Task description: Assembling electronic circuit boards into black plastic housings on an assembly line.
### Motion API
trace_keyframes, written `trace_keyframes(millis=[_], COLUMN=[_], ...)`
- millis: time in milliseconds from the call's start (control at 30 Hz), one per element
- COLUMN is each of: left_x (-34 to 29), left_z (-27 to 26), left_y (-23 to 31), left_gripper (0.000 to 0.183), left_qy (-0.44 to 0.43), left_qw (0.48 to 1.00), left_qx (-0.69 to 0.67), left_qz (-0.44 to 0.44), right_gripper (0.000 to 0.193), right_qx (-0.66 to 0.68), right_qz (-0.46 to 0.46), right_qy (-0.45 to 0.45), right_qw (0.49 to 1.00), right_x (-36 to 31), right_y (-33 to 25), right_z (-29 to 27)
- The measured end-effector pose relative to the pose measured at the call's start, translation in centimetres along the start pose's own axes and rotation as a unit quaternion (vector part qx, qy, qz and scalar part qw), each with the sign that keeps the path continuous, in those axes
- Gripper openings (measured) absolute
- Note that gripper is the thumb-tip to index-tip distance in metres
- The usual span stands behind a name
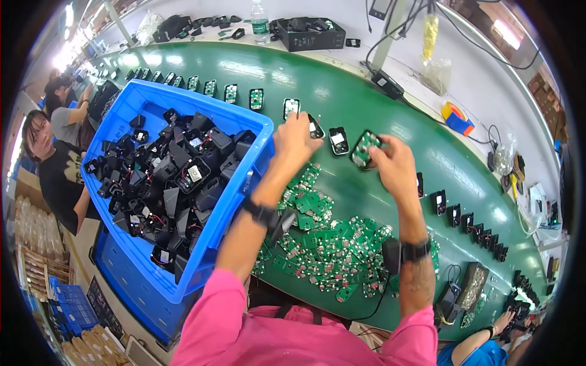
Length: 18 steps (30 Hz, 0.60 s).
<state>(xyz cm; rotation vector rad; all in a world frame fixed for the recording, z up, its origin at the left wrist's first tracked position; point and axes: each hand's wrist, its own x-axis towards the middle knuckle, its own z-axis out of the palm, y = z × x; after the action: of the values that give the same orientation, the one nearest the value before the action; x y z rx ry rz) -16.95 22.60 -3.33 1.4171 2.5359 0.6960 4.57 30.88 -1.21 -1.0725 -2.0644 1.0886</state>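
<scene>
My left hand (293, 139) is closed at the edge of a small black housing (315, 127), which its fingers partly hide. Just beyond its fingertips stands another housing with a board in it (291, 107). My right hand (394, 165) pinches the edge of a black housing with a green circuit board (365, 149), thumb over the board. Between the hands an open black housing (338, 140) shows a white patch inside. Below them a loose heap of green circuit boards (329, 250) spreads over the green tabletop (244, 64).
A blue bin (259, 116) full of black housings stands at my left. Rows of housings run along the table: board-fitted ones (231, 94) far left, others (453, 215) right. A bottle (260, 24), black tray (310, 39) and tape (456, 117) sit behind. Co-workers (58, 171) are at both sides.
</scene>
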Motion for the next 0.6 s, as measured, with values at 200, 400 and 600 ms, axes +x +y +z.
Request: trace_keyframes(millis=[200, 400, 600], left_x=[-17.2, -27.4, -30.4], left_z=[-4.6, -6.4, -7.4], left_y=[3.1, -3.4, -6.5], left_gripper=[0.078, 0.081, 0.084], left_qy=[0.044, -0.121, -0.176], left_qw=[0.972, 0.944, 0.926], left_qx=[-0.217, -0.307, -0.331], left_qz=[0.083, 0.008, -0.047], right_gripper=[0.042, 0.028, 0.034], right_qx=[-0.265, -0.376, -0.359], right_qz=[-0.067, -0.092, -0.177], right_qy=[-0.04, -0.021, -0.122], right_qw=[0.961, 0.922, 0.908], right_x=[11.0, 12.0, 4.6], right_y=[-0.5, 1.1, -4.5], right_z=[9.0, 12.9, 9.4])
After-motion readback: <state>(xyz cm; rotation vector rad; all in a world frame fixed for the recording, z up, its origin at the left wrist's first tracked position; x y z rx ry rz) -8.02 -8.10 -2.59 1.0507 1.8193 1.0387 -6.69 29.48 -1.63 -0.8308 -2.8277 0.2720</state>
